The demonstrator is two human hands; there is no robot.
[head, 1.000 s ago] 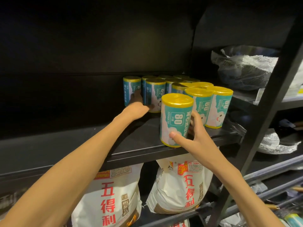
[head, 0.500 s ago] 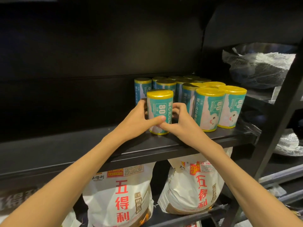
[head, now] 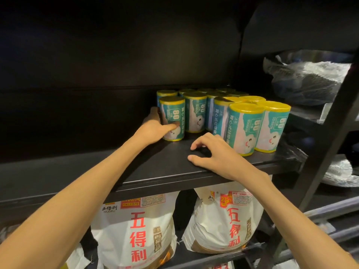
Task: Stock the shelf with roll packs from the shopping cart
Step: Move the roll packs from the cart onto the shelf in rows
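So the roll packs were these little upright cylinders, teal and white printed wrap with shiny yellow film on the ends, all bunched toward the back right of a matte black shelf (head: pixel 155 171). The leftmost front roll pack (head: pixel 172 118) stood upright on the shelf with the left hand (head: pixel 155 129) wrapped round its left side, thumb pressed across the label low down. The right hand (head: pixel 215 152) was empty, fingers loosely curled and apart, hovering over bare shelf just in front of the cluster (head: pixel 242 121), near but not touching. Underneath, plump white flour sacks (head: pixel 136 230) with red lettering.
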